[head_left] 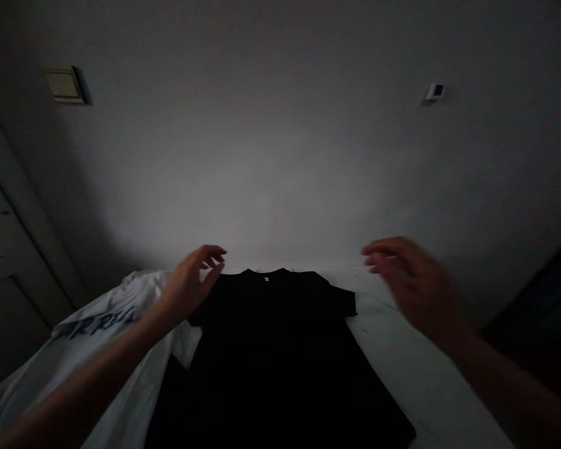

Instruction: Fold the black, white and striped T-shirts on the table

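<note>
A black T-shirt [280,349] lies spread flat on a white bed surface [402,355], collar toward the wall. My left hand [191,284] hovers over the shirt's left shoulder, fingers curved and apart, holding nothing. My right hand [409,284] floats above the bed to the right of the shirt's right sleeve, fingers loosely spread and slightly blurred, empty.
A white garment with dark lettering [98,337] lies at the left of the black shirt, partly under my left arm. A grey wall [280,156] rises just behind the bed, with a switch plate [65,84] upper left and a small device [434,92] upper right. The room is dim.
</note>
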Action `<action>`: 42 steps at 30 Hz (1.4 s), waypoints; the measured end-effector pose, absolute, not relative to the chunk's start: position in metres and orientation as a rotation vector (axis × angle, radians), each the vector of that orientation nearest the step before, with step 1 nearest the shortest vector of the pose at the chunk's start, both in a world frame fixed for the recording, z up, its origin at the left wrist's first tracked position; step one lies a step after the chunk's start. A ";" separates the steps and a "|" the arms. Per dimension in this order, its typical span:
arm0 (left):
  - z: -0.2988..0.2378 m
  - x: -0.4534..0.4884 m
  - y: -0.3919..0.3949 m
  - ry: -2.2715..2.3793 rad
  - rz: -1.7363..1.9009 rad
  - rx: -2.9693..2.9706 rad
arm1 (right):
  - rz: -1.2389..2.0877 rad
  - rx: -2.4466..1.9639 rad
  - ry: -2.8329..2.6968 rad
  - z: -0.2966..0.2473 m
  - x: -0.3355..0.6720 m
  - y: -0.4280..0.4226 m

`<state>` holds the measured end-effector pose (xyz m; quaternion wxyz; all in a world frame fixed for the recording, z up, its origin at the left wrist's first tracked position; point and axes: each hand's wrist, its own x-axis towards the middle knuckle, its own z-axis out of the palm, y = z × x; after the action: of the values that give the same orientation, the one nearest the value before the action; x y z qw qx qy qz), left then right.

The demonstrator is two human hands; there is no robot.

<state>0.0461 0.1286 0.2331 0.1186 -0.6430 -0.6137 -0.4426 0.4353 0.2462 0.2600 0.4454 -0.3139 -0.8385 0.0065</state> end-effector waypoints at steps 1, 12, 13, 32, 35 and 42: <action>0.219 0.043 0.155 -1.930 -1.102 -1.991 | 0.065 -0.829 -2.108 0.247 0.417 0.266; 0.080 -0.003 0.349 -2.547 -0.222 -1.810 | 0.066 -1.492 -2.514 0.073 0.275 0.463; 0.073 -0.007 0.355 -2.557 -0.217 -1.800 | 0.050 -1.509 -2.511 0.067 0.270 0.471; 0.001 0.028 0.305 -2.175 -0.245 -2.023 | 0.200 -1.080 -2.736 0.011 0.288 0.425; 0.017 -0.006 0.276 -2.242 -0.041 -2.029 | 0.128 -1.349 -2.726 0.023 0.336 0.428; 0.039 0.072 0.228 -2.270 -0.069 -1.911 | 0.169 -1.143 -2.632 0.024 0.285 0.334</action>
<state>0.0720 0.2278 0.0386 0.0868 -0.6414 -0.7619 -0.0233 0.2855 0.3337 0.0245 0.1331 -0.3941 -0.9075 0.0581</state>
